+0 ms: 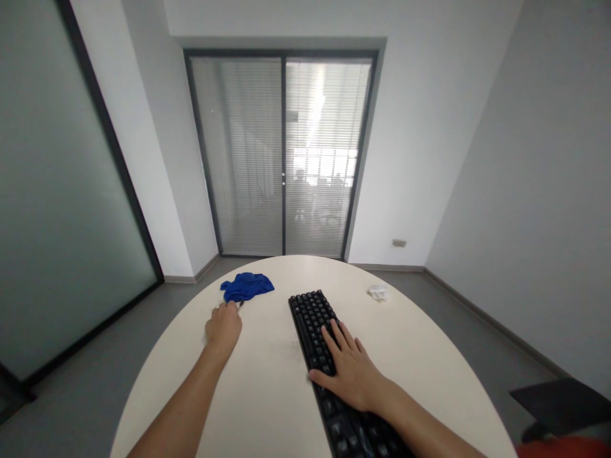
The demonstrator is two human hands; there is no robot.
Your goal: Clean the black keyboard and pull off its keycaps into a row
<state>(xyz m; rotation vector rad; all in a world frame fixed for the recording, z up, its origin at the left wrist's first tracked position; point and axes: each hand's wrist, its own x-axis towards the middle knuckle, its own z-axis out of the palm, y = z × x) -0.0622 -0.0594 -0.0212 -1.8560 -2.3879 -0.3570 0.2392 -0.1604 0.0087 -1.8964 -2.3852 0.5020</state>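
From my remote seat I can read no words, brands or numbers, since the pale markings on the keys of the black keyboard [314, 343] show too small and blurred to make out.

On the counter [262, 394], the keyboard [311, 337] stretches away from me, under my right hand [352, 372]. To its left lies the cloth [247, 287], just beyond my left hand [224, 326], which has a small item [241, 304] in it. A tissue [379, 292] sits right of the keyboard; behind the counter stand doors [238, 159].
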